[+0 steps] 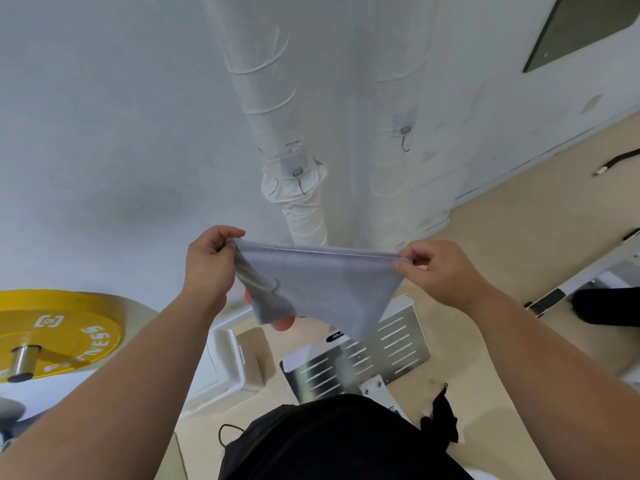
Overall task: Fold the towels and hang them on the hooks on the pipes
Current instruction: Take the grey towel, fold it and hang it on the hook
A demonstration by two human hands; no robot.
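Nearest the lens: black clothing (339,441), bare forearms (138,375). Underfoot: beige floor (502,230), slotted metal plate (391,344), yellow weight plate (59,334) at left. Ahead: white wall (104,116), two wrapped pipes (273,98), left hook (300,183) and right hook (404,140), one per pipe. In front of the pipes, below both hooks: grey towel (311,285), long top edge stretched level, left to right, remainder hanging down. Left hand (207,265) pinching left corner; right hand (436,271) pinching right corner.

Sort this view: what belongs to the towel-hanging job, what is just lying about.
Job: grey cloth towel, pinched by left hand and right hand; left metal hook; right metal hook; white wrapped pipes.
Lying about: yellow round weight plate; slotted metal plate; black cable.
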